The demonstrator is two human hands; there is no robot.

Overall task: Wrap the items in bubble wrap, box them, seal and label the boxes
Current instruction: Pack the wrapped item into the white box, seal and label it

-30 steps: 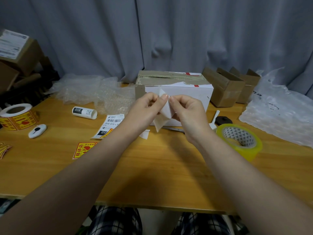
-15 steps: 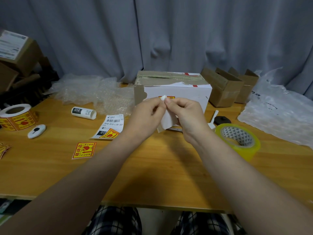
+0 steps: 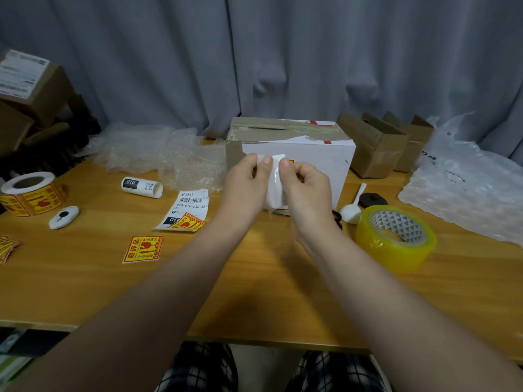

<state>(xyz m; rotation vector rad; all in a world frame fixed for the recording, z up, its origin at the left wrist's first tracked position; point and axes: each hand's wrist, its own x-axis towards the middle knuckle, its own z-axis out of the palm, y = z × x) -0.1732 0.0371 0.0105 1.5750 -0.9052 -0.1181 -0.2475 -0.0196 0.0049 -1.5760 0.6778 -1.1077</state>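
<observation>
Wooden counter (image 3: 254, 292) carries the whole packing set. The white box (image 3: 319, 157) stands at the back centre, with brown tape across its top, so sealing looks done. Loose bubble wrap (image 3: 169, 154) lies to its left and the yellow tape roll (image 3: 396, 236) sits near its right front. The sticker roll (image 3: 31, 193) is at the far left edge.

Left hand (image 3: 244, 188) and right hand (image 3: 307, 190) are up in front of the box face, close together. Both pinch the top edge of a white sheet (image 3: 274, 182). The fingers (image 3: 266, 162) are curled, thumbs on top, and nothing else is held.

Change: a second ago the sheet was lower, nearer the person, with one corner folded over between the thumbs. Half a second ago the pinch points met at the top. Now the hands have drawn slightly apart and the sheet hangs flatter between them, just before the box front. It probably is a label being split from its backing, but whether the two layers have parted cannot be told.

A yellow-red sticker edge shows on the box face behind the right hand. The printed shipping label (image 3: 189, 207) and a loose fragile sticker (image 3: 143, 248) lie untouched on the counter to the left.

Judgement: the task is at the labelling step for this box, peel not yet finished.
</observation>
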